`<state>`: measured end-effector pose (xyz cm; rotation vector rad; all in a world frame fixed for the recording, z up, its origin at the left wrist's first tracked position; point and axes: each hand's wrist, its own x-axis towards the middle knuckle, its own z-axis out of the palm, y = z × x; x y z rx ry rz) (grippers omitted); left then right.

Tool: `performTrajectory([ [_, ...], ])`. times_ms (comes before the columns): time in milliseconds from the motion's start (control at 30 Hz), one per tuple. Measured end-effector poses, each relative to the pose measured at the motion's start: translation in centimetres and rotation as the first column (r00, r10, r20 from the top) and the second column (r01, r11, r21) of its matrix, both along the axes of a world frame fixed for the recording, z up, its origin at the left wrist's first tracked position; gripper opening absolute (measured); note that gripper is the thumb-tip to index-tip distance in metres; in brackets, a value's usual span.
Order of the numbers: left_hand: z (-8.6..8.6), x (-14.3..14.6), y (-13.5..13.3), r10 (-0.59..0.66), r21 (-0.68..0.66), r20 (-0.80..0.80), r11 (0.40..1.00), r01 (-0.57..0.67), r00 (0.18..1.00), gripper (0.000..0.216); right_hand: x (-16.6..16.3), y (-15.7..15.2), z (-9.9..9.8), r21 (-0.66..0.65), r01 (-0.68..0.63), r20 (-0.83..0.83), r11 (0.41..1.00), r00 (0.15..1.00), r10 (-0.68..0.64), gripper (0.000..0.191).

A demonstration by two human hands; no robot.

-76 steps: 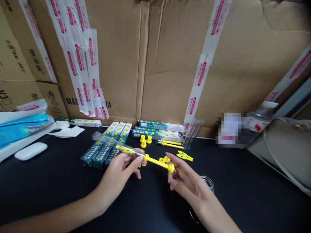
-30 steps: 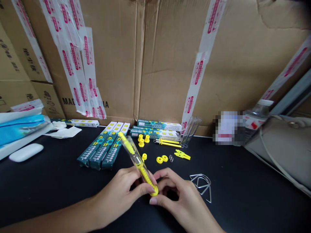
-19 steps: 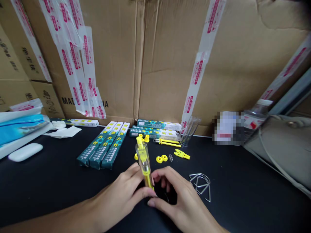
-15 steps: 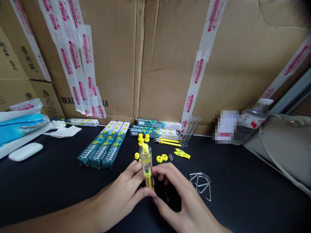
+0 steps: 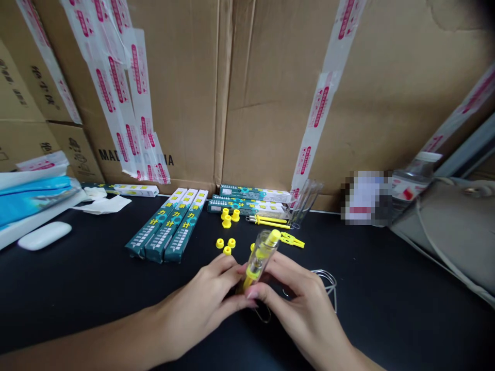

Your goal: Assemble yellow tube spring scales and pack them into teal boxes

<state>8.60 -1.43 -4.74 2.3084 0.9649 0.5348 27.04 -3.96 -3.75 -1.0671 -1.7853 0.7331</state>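
Observation:
A clear plastic tube with a yellow rod inside [image 5: 261, 255] points up and away from me, tilted to the right. My left hand [image 5: 204, 301] pinches its near end between thumb and fingers. My right hand [image 5: 301, 304] closes on the same near end from the right, thumb against the tube. A thin wire hook [image 5: 263, 314] shows below the hands. Small yellow caps [image 5: 225, 243] lie on the black table [image 5: 96, 288] just beyond my left fingers.
Three teal boxes [image 5: 167, 224] lie side by side at the middle left, more teal boxes [image 5: 255, 195] against the cardboard wall [image 5: 270, 93]. Yellow rods [image 5: 268, 220], a yellow clip [image 5: 292, 239], bent wires [image 5: 328, 281], a white mouse [image 5: 44, 235] and a water bottle [image 5: 415, 178] are around.
The tube swung from lying leftward to upright, then tilted right. Both hands came together on its near end, and the yellow rod went deeper into the tube.

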Motion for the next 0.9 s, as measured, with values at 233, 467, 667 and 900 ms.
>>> performTrajectory([
  [233, 0.0, 0.0, 0.2, -0.016, -0.033, 0.044, 0.999, 0.017, 0.999, 0.029, 0.0, -0.1, -0.4, -0.014, 0.018, 0.034, 1.0, 0.999, -0.018, 0.007],
  [467, -0.3, -0.2, -0.4, -0.009, -0.043, 0.052, 0.999, 0.012, 0.999, 0.029, 0.5, 0.5, -0.4, -0.113, -0.027, 0.019, 0.993, 0.999, 0.029, 0.009],
  [667, -0.2, -0.4, -0.3, -0.003, -0.009, 0.066, 1.0, 0.004, 0.998, 0.02, 1.3, 1.4, -0.7, -0.25, -0.095, -0.153, 0.964, 0.987, 0.058, 0.021],
  [900, 0.2, -0.6, -0.7, -0.032, -0.025, 0.052, 0.999, 0.033, 0.998, 0.017, 2.2, 1.6, 0.9, -0.274, -0.069, -0.504, 0.959, 0.86, -0.082, 0.067],
])
